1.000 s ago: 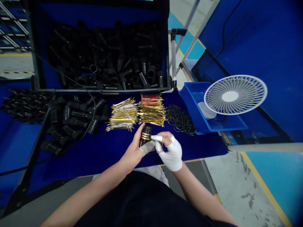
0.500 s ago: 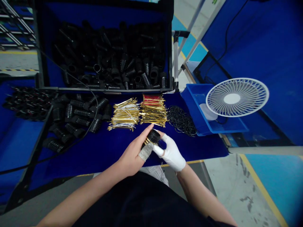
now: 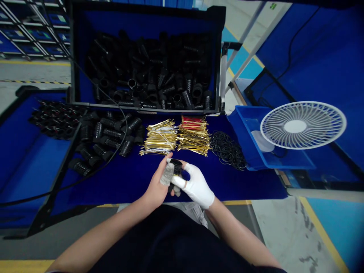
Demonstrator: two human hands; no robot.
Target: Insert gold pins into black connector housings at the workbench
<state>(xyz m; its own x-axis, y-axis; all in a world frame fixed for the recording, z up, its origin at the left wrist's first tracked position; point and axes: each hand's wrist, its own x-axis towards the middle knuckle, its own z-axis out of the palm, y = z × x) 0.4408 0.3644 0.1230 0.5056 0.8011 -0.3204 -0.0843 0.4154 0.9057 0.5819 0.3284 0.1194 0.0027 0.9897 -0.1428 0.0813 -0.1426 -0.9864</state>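
Note:
My left hand (image 3: pixel 159 182), bare with a grey wrap on one finger, is closed round a small black ribbed plastic part (image 3: pixel 176 167) held over the blue mat. My right hand (image 3: pixel 196 185), in a white glove, pinches the same part from the right. Both hands meet just in front of two piles of gold strips (image 3: pixel 160 137), the right pile (image 3: pixel 193 133) topped with red ones. To the right of these strips lies a heap of black rubber rings (image 3: pixel 227 148).
A big black crate (image 3: pixel 74 57) full of black ribbed parts stands at the back. More such parts (image 3: pixel 106 136) lie loose on the mat at left, crossed by a black cable (image 3: pixel 123 125). A blue bin (image 3: pixel 244 125) and a white fan (image 3: pixel 303 124) sit at right.
The head camera has shifted, so everything sits further right. My hands have drawn slightly closer to me, turning the black part; its gold band no longer shows.

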